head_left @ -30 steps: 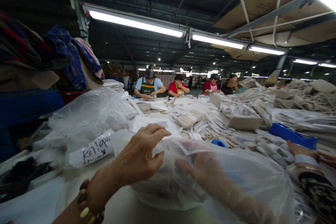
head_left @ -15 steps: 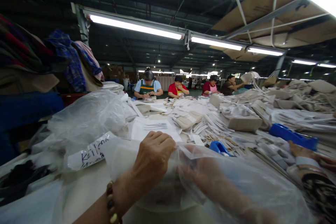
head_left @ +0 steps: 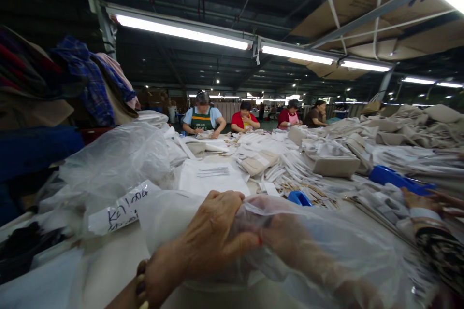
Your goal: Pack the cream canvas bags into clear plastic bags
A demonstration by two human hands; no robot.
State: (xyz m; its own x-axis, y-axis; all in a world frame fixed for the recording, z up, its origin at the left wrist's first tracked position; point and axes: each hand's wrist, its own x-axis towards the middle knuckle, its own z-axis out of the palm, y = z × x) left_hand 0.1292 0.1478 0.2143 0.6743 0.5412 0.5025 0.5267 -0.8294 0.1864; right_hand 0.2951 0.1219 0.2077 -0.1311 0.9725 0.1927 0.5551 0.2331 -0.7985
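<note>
My left hand (head_left: 213, 227), with a beaded bracelet on the wrist, closes on the edge of a clear plastic bag (head_left: 340, 227) in front of me. Its thumb points right, toward my other hand. My right hand (head_left: 284, 234) shows blurred through the film, and the plastic covers the forearm too; its fingers are too veiled to read. Under my left hand lies a pale, milky wrapped thing (head_left: 163, 215) whose kind I cannot make out. Just beyond sits a white sheet (head_left: 212, 176) with several thin dark strips on it.
Crumpled plastic (head_left: 119, 154) and a handwritten label (head_left: 125, 207) lie left. Beige bags (head_left: 331, 161) and white strips pile up across the table. A blue tape dispenser (head_left: 398, 181) and a smaller blue holder (head_left: 299, 198) stand right, near a co-worker's hands (head_left: 422, 200). Several people sit opposite.
My left hand has turned, its thumb now stretched right toward my right hand. The bag's edge has shifted slightly and the film over my right arm has settled lower. Across the table, a co-worker's arms moved.
</note>
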